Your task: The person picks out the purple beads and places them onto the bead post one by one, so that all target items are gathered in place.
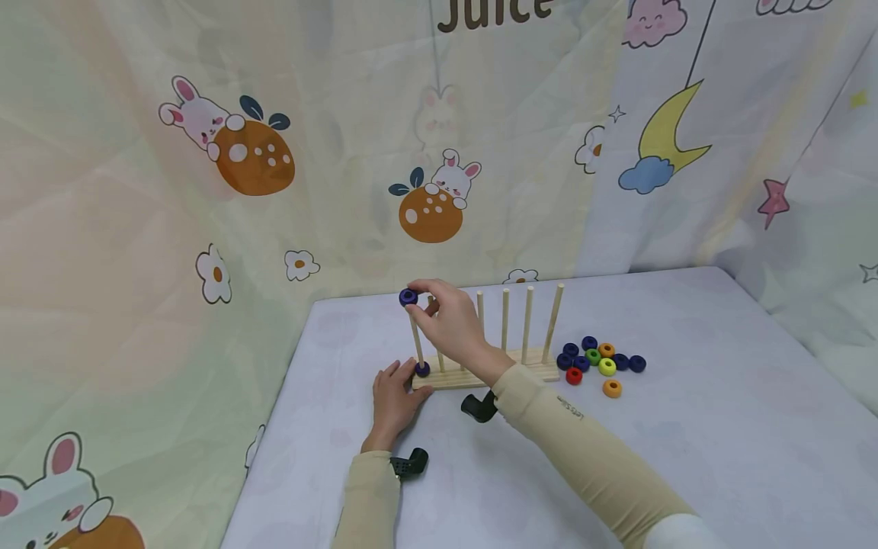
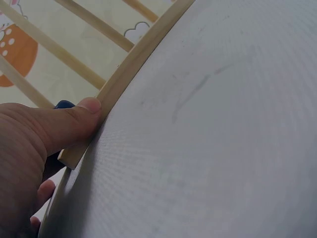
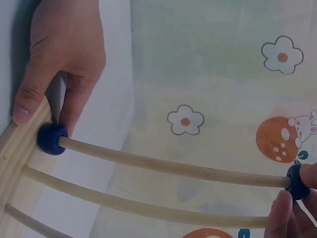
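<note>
In the head view, a wooden peg stand (image 1: 542,372) with a row of upright pegs lies across the table. My right hand (image 1: 453,324) pinches a dark blue bead (image 1: 408,296) between thumb and fingers. The right wrist view has this bead (image 3: 296,182) right at the tip of the leftmost peg (image 3: 173,166). Another blue bead (image 3: 52,139) sits at the foot of that peg. My left hand (image 1: 394,400) grips the stand's left end, its thumb (image 2: 89,106) on the front edge and its other fingers around the end, partly hidden.
Right of the stand is a loose group of beads: several blue ones (image 1: 637,364), a red (image 1: 574,376), a green (image 1: 593,356), a yellow (image 1: 607,367) and two orange (image 1: 613,389). A printed cloth (image 1: 357,152) hangs behind the white-covered table (image 1: 686,457).
</note>
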Tool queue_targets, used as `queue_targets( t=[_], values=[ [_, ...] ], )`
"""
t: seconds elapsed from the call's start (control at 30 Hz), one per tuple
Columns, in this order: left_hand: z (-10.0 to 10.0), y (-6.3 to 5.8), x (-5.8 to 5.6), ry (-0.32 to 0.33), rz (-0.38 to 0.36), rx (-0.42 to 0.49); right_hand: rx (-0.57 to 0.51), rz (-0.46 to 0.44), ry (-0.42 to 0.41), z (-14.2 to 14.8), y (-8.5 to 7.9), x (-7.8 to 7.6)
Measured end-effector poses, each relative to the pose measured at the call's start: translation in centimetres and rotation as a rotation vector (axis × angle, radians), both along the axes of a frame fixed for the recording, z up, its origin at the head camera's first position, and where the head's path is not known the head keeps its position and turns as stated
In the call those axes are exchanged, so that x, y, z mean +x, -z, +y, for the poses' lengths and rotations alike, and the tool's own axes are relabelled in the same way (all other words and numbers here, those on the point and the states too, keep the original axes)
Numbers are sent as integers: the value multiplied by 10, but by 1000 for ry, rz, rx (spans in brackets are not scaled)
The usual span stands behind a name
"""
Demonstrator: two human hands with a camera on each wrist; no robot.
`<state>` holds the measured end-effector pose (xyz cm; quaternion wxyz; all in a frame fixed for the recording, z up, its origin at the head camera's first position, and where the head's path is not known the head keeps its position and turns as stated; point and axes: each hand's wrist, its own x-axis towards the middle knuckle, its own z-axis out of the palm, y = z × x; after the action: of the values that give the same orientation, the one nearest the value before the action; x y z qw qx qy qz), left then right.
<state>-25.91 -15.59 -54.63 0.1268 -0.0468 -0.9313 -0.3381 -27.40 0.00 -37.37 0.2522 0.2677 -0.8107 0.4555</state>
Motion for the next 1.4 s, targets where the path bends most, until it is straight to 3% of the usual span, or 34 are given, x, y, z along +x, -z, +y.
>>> queue_targets(
  t=[0.73,1.23,1.4],
  values=[
    [2,0,1,-3,-31,24,52,-78,30,0,12,-4],
    [1,1,-2,6,-15,34,59,-61,36,1,15,-3],
    [0,1,-3,18,13,22,5,-49,16,2,14,0]
  ],
)
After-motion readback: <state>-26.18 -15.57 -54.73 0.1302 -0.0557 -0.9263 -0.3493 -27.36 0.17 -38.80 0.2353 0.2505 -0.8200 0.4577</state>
